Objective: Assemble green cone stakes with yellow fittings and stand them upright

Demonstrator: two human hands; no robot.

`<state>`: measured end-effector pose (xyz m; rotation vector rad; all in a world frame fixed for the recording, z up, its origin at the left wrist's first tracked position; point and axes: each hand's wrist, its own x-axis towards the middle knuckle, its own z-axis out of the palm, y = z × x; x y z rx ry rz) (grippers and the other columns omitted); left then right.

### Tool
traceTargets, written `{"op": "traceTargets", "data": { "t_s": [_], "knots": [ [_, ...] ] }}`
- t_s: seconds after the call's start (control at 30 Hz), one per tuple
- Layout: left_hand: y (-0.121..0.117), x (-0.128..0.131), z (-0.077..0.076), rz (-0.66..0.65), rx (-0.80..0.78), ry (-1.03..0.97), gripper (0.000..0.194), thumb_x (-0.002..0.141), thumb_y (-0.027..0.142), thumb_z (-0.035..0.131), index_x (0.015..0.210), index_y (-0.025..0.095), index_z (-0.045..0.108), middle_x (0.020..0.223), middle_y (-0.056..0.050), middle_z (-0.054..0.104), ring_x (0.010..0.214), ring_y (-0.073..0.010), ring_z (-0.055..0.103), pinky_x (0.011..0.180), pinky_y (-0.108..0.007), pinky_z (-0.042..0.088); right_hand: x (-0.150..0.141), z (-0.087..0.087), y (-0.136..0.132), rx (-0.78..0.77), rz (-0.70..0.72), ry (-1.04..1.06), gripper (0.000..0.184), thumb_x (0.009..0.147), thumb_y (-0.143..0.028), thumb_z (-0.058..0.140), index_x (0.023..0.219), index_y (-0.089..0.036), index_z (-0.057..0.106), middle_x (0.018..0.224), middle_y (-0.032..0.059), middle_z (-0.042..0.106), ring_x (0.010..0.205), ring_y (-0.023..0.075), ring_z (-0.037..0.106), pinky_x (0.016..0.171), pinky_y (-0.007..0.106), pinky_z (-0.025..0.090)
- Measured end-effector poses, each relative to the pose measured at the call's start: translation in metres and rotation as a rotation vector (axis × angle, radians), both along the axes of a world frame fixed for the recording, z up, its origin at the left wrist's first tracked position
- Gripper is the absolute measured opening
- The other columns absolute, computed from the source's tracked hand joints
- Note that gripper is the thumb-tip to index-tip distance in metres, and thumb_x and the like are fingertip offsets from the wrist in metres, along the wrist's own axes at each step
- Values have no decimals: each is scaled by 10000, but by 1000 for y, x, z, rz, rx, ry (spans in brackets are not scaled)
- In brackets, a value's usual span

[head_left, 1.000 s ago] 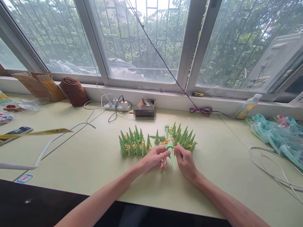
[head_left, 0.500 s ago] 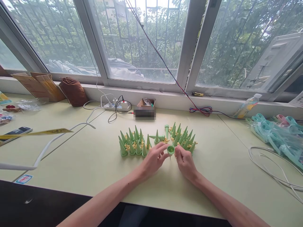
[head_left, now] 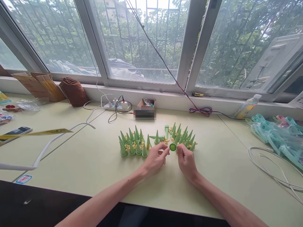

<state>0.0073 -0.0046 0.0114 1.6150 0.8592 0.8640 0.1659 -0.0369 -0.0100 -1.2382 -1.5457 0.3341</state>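
My right hand (head_left: 186,158) is closed on a green watering spike (head_left: 173,147), its round open end turned toward me. It probably grips the side, where the spikes carry small yellow valves; its own valve is hidden by the fingers. Just left of the spike's rim is my left hand (head_left: 156,157), fingers bent and apart, holding nothing; whether a fingertip still brushes the rim I cannot tell. Behind the hands, several green spikes with yellow valves stand points up in a left group (head_left: 132,142) and a right group (head_left: 183,135). Between them a few more spikes (head_left: 156,137) stand or lie.
A small open box (head_left: 146,103) and a power strip (head_left: 117,106) sit by the window. At right are a bottle (head_left: 248,105), bagged teal items (head_left: 274,132) and a coiled cable (head_left: 260,164). A white cable (head_left: 47,151) and a phone (head_left: 19,132) are at left.
My left hand has drawn slightly left and down from the spike. In my right hand the spike has shifted a little up and right, its opening tilted differently.
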Motion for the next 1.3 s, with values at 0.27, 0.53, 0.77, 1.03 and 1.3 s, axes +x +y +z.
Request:
{"op": "traceTargets", "data": {
  "t_s": [0.27,0.53,0.77,1.03,1.3],
  "knots": [
    [10,-4,1,-250,-455,-205,526,856,646,508,829,123,569,780,-71,650,427,-80,547,367,-197,423,3,-7,3,-12,89,-62,341,1013,-319,332,689,-213,326,576,-66,321,496,91,262,473,220,247],
    [10,-10,-2,-301,-418,-193,418,875,554,563,915,138,572,664,-37,634,441,-91,546,382,-181,419,5,-9,2,-59,119,-42,351,1009,-342,334,684,-220,283,569,-67,299,498,93,249,470,228,228],
    [10,-13,0,-222,-182,-49,390,833,471,661,1043,146,613,655,-4,607,507,-109,572,425,-198,452,6,-10,3,-103,93,-34,361,1006,-366,321,679,-218,289,571,-66,294,505,98,243,475,235,229],
    [8,-10,-7,-66,161,-21,323,806,367,706,1076,189,684,1082,-77,608,594,-75,578,442,-194,491,5,-9,3,-122,93,-17,372,1008,-380,320,674,-218,310,566,-64,295,504,102,250,477,241,230],
    [4,-7,-3,-3,219,0,298,846,372,659,1100,222,705,1128,-88,584,594,-70,575,456,-199,508,2,-9,4,-102,62,17,382,1009,-392,328,669,-219,327,558,-61,321,492,101,263,464,242,234]
  ]
}}
